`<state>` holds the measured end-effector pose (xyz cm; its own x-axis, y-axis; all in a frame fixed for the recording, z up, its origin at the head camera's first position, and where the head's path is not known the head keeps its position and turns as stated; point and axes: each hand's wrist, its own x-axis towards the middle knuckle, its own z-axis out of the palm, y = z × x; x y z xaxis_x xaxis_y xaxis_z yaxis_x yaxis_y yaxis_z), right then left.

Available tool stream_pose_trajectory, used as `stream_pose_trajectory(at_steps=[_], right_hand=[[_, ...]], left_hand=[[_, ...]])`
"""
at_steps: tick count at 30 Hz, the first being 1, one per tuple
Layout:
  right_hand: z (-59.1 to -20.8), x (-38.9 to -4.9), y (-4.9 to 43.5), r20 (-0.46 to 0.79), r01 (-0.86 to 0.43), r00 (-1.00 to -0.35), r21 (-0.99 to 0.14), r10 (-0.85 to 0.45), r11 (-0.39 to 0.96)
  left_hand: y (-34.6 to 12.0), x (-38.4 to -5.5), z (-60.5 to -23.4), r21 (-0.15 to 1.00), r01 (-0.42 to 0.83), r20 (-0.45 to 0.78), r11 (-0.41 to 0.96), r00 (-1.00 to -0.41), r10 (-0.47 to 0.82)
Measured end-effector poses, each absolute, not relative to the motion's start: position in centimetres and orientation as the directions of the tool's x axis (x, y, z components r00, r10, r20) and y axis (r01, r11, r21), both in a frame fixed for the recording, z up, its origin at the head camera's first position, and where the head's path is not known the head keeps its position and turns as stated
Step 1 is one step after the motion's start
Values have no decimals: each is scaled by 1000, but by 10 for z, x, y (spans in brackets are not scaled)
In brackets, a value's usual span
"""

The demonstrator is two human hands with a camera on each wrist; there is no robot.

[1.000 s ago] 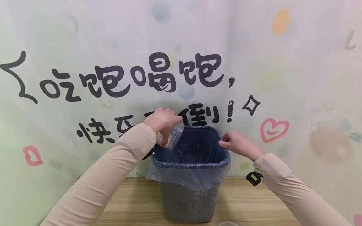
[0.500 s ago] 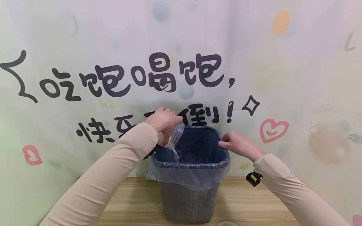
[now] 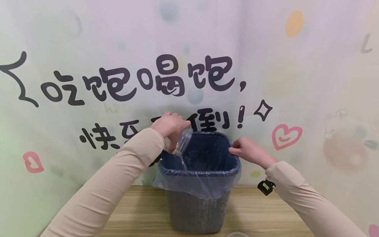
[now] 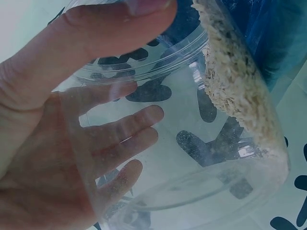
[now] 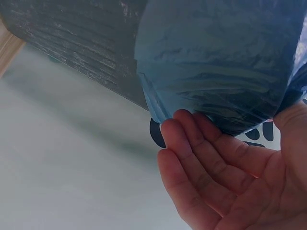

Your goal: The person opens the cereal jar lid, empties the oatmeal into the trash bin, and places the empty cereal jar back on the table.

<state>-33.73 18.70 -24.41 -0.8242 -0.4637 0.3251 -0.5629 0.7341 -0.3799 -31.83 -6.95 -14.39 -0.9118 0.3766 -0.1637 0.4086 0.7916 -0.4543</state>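
Observation:
My left hand (image 3: 171, 126) grips a clear plastic jar (image 3: 185, 141), tipped so its mouth points down into the trash bin (image 3: 199, 212). Dry beige flakes (image 4: 230, 79) lie along the jar's lower wall in the left wrist view, and a thin pale stream (image 3: 182, 162) falls from its mouth. A translucent blue bag (image 3: 198, 185) lines the bin and folds over its rim. At the bin's right rim, my right hand (image 3: 248, 152) holds the edge, thumb inside; in the right wrist view its fingers (image 5: 177, 136) lie outside against the bag. The bin's bottom is hidden.
The bin stands on a wood-grain table (image 3: 136, 207) close to a printed cloth backdrop (image 3: 118, 36). A round clear rim (image 3: 238, 234) peeks in at the bottom edge of the head view.
A stream of flakes started from the jar's mouth about half a second ago and still falls. The jar's tilt has shifted only slightly. My right hand has stayed on the rim.

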Motion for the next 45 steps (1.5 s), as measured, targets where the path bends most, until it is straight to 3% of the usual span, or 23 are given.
stream_pose_trajectory(at_steps=[45], right_hand=[[-243,-336,187,313,-563,-825,-374,-471,737]], left_hand=[[-65,-318,-147,-508,387,-163,770,-920,355]])
